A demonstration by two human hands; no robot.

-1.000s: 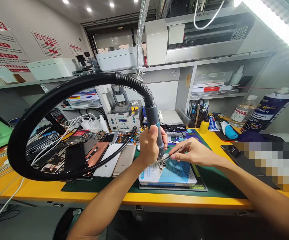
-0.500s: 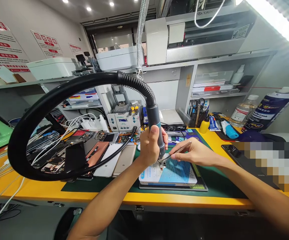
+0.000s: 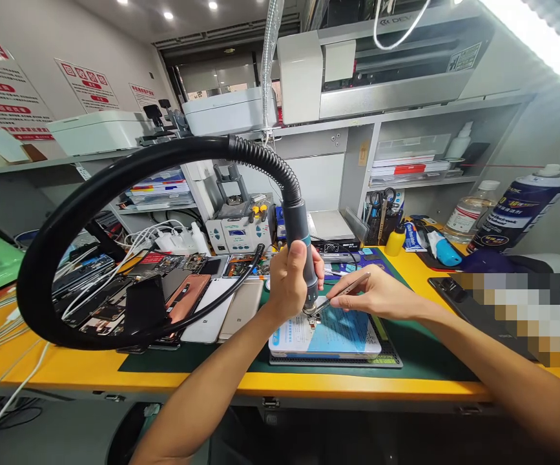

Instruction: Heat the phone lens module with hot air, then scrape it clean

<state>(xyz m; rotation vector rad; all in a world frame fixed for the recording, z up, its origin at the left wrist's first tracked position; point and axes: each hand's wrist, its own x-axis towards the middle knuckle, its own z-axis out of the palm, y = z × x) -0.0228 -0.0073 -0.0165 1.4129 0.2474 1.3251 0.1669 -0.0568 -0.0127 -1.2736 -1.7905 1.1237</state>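
Observation:
My left hand (image 3: pixel 289 278) is wrapped round the grey handle of a hot air gun (image 3: pixel 297 223), whose nozzle points down. Just under the nozzle lies a small circuit board (image 3: pixel 314 319), partly hidden by the nozzle. It rests on a white and blue box (image 3: pixel 342 332). From the right, my right hand (image 3: pixel 369 294) pinches a pair of tweezers (image 3: pixel 352 284), their tips reaching to the board beside the nozzle. A thick black hose (image 3: pixel 100 165) loops from the top of the gun out to the left.
Several phones and phone parts (image 3: pixel 207 313) lie left of the box on the green mat (image 3: pixel 425 349). A soldering station (image 3: pixel 236 232) stands behind. To the right are a yellow bottle (image 3: pixel 394 240), a clear bottle (image 3: pixel 471 213), a spray can (image 3: pixel 517 210) and a dark phone (image 3: pixel 454 294).
The camera view has shifted very slightly. Both hands, the hot air gun and the tweezers keep nearly the same places over the board.

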